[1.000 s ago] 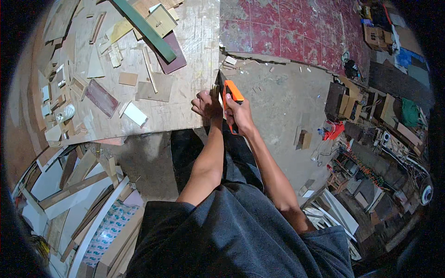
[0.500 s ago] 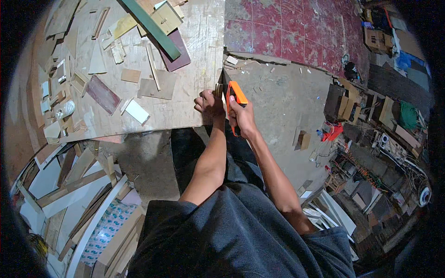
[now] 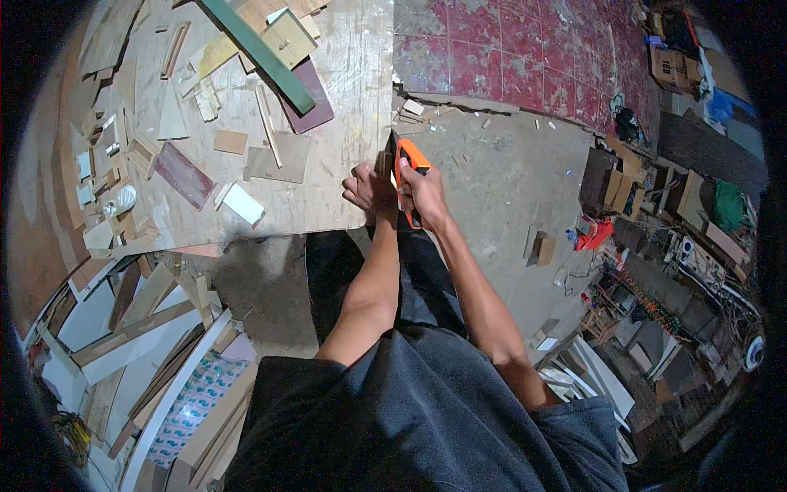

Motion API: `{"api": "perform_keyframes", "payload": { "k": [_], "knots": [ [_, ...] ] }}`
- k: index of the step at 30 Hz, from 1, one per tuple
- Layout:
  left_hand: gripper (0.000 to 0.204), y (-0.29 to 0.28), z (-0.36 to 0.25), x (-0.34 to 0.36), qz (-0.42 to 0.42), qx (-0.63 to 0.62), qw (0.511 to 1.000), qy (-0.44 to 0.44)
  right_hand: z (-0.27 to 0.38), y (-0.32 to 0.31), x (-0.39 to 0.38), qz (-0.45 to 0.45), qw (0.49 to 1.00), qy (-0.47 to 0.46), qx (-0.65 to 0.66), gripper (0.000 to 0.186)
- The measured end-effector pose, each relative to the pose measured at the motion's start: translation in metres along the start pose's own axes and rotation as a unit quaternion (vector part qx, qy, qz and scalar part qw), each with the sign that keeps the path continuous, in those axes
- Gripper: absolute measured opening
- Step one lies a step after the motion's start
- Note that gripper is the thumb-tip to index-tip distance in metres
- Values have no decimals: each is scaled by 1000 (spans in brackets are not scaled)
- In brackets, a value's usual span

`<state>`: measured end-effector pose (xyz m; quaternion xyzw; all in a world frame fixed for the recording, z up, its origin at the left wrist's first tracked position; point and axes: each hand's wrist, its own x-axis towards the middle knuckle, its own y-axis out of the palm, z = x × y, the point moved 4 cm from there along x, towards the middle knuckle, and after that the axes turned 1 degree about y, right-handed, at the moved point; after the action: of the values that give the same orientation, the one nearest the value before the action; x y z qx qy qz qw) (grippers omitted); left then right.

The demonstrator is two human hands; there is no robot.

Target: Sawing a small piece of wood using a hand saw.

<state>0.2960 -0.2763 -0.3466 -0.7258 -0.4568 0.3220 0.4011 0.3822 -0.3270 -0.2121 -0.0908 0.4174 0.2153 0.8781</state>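
Right grip (image 3: 421, 197) wraps an orange-handled saw (image 3: 416, 156), left grip (image 3: 370, 190) clasps a wooden piece (image 3: 383, 163).

One table (image 3: 352, 90) is serving as reference. At its right edge, two hands are showing, one left hand (image 3: 369, 189) and one right hand (image 3: 422, 195), and one saw (image 3: 416, 156) is being gripped. The strips of wood (image 3: 383, 162) beside the left hand are not showing clearly enough to count. On the table, one long green board (image 3: 266, 61), two maroon boards (image 3: 184, 175), one white block (image 3: 243, 205) and one roll (image 3: 121, 201) are lying. Well right of the table, one red bundle (image 3: 596, 233) and one green bundle (image 3: 727, 205) are lying. Nearer than the table's left part, overlapping planks (image 3: 137, 332) are defying a count.
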Motion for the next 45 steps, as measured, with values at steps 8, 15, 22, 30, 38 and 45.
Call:
{"api": "perform_keyframes", "payload": {
  "k": [8, 15, 22, 30, 38, 45],
  "knots": [
    [25, -10, -11, -4, -16, 66, 997, 38, -8, 0, 24, -11, 999, -11, -35, 31],
    [43, -13, -4, 6, 68, -16, 996, -54, 0, -13, 54, 24, 999, 32, -2, 31],
    [21, -12, -7, 1, -5, 29, 1000, 6, 34, -14, 130, 172, 973, 150, 12, 33],
    [16, -11, -17, -1, -4, 32, 999, 34, 32, -39, 163, 181, 966, 184, 35, 30],
    [15, -11, 1, 0, -26, 54, 998, 36, 152, -59, 101, -4, 989, -117, 87, 37],
    [12, -19, -10, 0, 1, 9, 998, 55, 128, -98, 69, -84, 957, -272, -50, 32]
  ]
}}
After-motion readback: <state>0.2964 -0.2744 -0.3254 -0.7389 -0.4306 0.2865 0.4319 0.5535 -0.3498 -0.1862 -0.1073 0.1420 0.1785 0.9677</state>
